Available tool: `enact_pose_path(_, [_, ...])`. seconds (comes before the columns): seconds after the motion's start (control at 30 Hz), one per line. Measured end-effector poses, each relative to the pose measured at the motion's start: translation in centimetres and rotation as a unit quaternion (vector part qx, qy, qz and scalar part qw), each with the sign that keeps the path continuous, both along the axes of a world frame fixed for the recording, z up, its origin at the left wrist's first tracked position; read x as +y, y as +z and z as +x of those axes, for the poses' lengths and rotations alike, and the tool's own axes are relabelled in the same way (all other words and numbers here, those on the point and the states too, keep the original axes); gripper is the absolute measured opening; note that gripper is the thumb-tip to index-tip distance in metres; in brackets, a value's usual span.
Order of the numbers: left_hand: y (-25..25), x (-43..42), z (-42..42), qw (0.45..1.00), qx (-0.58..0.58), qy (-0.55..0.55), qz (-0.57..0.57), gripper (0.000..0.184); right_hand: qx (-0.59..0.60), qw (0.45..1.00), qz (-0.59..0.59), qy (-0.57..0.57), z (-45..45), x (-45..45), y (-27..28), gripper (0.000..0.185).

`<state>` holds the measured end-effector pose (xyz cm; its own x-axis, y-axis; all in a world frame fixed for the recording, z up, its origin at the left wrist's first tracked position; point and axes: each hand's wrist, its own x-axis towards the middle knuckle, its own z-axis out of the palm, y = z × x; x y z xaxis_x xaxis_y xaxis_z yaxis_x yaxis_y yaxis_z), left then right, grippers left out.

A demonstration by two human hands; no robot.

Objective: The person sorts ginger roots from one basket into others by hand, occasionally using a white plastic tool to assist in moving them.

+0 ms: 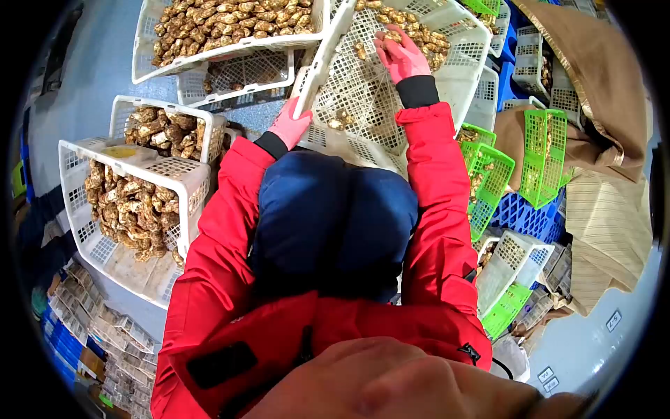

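Observation:
In front of my knees, a white plastic crate (366, 105) with a mesh floor tilts toward me. Knobbly brown-and-cream mushrooms (433, 42) are heaped at its far end, and a few lie near its close edge. My left hand (289, 127), in a pink glove, is closed round the crate's left rim. Inside the crate, my pink-gloved right hand (405, 57) reaches to the heap, its fingers bent round a mushroom (392, 35). The fingertips are partly hidden.
Beside me on the left stand white crates (125, 164) of larger brown pieces. Another full white crate (230, 52) is at the upper left, above a lower crate (244, 73). Green baskets (492, 178), a blue pallet (523, 213) and brown cloth (593, 70) lie to the right.

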<state>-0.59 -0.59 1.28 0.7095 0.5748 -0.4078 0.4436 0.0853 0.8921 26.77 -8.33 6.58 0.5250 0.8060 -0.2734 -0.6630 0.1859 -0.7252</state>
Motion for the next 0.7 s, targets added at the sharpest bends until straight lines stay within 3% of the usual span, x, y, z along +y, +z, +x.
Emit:
enact_pose_path(0.1, [-1.8, -0.2, -0.3, 0.999, -0.028, 0.014, 0.015, 0.047, 0.026, 1.000, 0.007, -0.011, 0.6, -1.6, 0.5, 0.043])
enact_pose_path(0.17, [-5.5, 0.2, -0.8, 0.997, -0.013, -0.018, 0.073, 0.055, -0.035, 0.998, -0.043, -0.025, 0.1, -3.6, 1.9, 0.044])
enact_pose_path(0.23, [-2.5, -0.1, -0.4, 0.999, 0.017, 0.024, -0.029, 0.043, -0.071, 0.996, -0.052, -0.005, -0.6, -7.1, 3.7, 0.042])
enact_pose_path(0.27, [-2.7, 0.0, -0.3, 0.998, 0.063, 0.013, -0.018, 0.043, -0.091, 0.993, -0.079, -0.011, -1.3, -9.7, 5.1, 0.047])
enact_pose_path(0.3, [-3.1, 0.4, -0.3, 0.998, 0.067, -0.003, -0.022, 0.052, -0.101, 0.992, -0.071, -0.005, -1.8, -12.6, 5.9, 0.047])
enact_pose_path(0.33, [-3.5, 0.7, -0.3, 0.997, 0.070, -0.020, -0.025, 0.062, -0.164, 0.971, -0.170, -0.034, -3.2, -15.5, 7.2, 0.046])
enact_pose_path(0.37, [-5.3, 0.3, -0.5, 0.992, -0.068, 0.035, -0.097, 0.061, -0.201, 0.958, -0.197, -0.057, -4.2, -19.4, 7.3, 0.048])
enact_pose_path(0.43, [-14.2, 1.9, -0.7, 0.995, -0.056, 0.013, 0.076, 0.060, -0.173, 0.948, -0.224, -0.146, -7.4, -27.8, 9.0, 0.050])
enact_pose_path(0.5, [-3.5, 1.2, -0.1, 0.996, 0.035, -0.008, -0.082, 0.056, -0.159, 0.889, -0.317, -0.291, -12.1, -36.6, 10.5, 0.052])
enact_pose_path(0.53, [-6.7, 1.9, -0.1, 0.999, 0.017, -0.023, 0.029, 0.053, -0.144, 0.846, -0.356, -0.369, -14.5, -41.6, 10.4, 0.051])
enact_pose_path(0.57, [-10.0, 2.3, -0.3, 0.999, -0.026, 0.006, -0.033, 0.049, -0.167, 0.791, -0.432, -0.399, -16.9, -47.4, 10.5, 0.048])
enact_pose_path(0.63, [-8.6, 2.9, 0.0, 0.999, 0.004, -0.037, -0.019, 0.044, -0.172, 0.658, -0.542, -0.493, -22.9, -60.9, 8.4, 0.047])
enact_pose_path(0.67, [-10.9, 2.4, 0.4, 0.993, -0.117, 0.020, -0.018, 0.040, -0.192, 0.553, -0.571, -0.576, -25.5, -66.1, 7.2, 0.049])
enact_pose_path(0.7, [-10.6, 2.4, 0.5, 0.995, -0.094, 0.010, -0.037, 0.040, -0.118, 0.507, -0.557, -0.647, -28.5, -73.3, 5.5, 0.052])
